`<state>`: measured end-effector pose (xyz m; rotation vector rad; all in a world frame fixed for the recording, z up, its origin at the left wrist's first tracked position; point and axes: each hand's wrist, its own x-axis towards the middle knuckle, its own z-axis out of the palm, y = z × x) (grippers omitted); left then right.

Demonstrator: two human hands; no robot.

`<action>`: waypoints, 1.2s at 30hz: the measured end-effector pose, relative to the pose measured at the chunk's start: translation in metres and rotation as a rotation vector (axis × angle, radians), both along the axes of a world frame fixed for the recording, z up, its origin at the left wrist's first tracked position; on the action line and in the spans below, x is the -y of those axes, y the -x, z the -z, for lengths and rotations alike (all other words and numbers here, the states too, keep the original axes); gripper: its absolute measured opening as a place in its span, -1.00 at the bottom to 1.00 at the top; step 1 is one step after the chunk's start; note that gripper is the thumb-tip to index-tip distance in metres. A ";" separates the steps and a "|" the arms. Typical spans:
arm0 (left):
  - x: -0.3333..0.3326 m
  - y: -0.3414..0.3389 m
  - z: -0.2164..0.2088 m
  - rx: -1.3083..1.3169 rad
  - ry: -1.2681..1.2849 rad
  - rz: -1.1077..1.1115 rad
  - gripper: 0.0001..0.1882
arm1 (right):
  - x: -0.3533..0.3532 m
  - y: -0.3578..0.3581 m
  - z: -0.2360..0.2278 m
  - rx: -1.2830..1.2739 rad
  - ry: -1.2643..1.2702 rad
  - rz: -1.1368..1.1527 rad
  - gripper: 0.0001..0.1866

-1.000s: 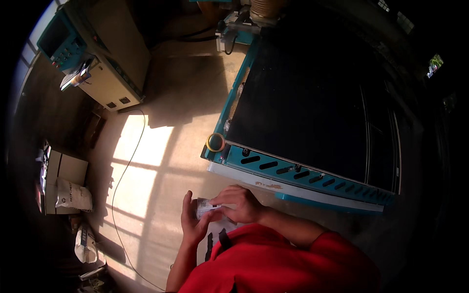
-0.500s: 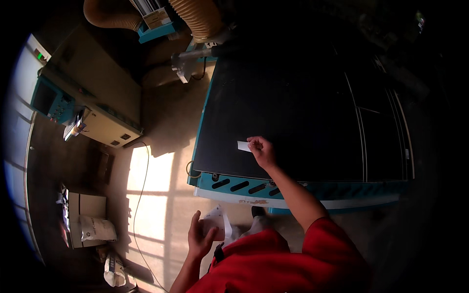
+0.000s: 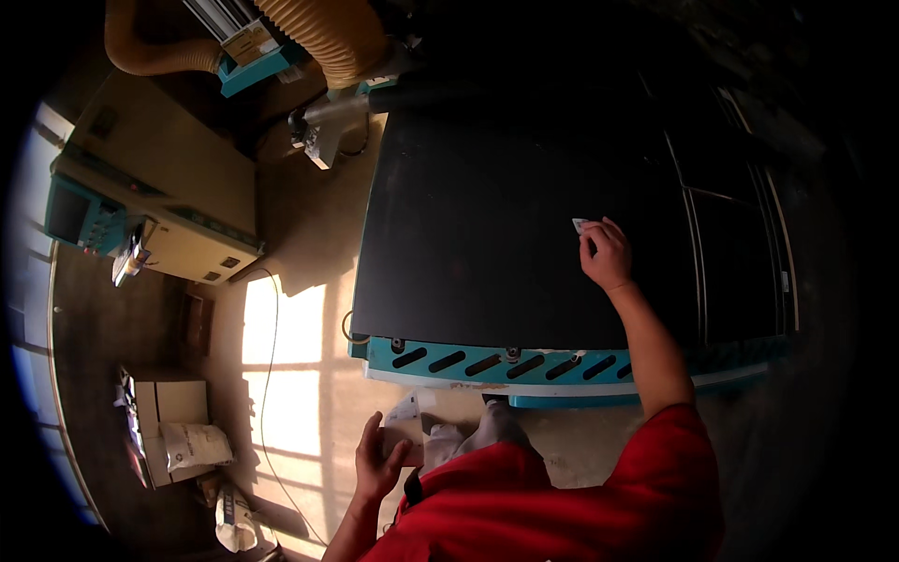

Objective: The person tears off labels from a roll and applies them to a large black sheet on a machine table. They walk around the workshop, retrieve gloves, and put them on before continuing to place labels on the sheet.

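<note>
My right hand is closed in a pinch on a small white paper slip, of which only a corner shows past the fingertips. It is over the broad black surface of a teal-framed machine table; whether the slip touches that surface I cannot tell. Low down near my waist, my left hand grips a whitish sheet of paper between thumb and fingers. Part of that sheet is hidden behind the thumb and palm.
A slotted teal rail runs along the table's near edge. To the left stand a beige cabinet with a teal control panel, cartons and a white sack. A cable crosses the sunlit floor. A ribbed hose hangs at the back.
My right hand has moved right and farther over the black surface with the white paper slip, and less of the slip shows. My left hand stays low with its sheet.
</note>
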<state>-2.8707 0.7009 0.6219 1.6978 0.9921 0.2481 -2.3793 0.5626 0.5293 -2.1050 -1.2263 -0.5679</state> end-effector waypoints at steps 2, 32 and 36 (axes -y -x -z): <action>-0.001 -0.005 0.000 0.025 0.026 0.005 -0.34 | 0.007 0.034 0.025 -0.122 0.206 -0.009 -0.91; -0.024 0.260 0.067 0.205 0.157 0.322 -0.34 | 0.214 0.627 0.110 -1.202 0.864 0.106 -0.51; -0.018 0.307 0.086 0.197 0.217 0.380 -0.36 | 0.271 0.670 0.121 -1.198 0.589 0.561 -0.54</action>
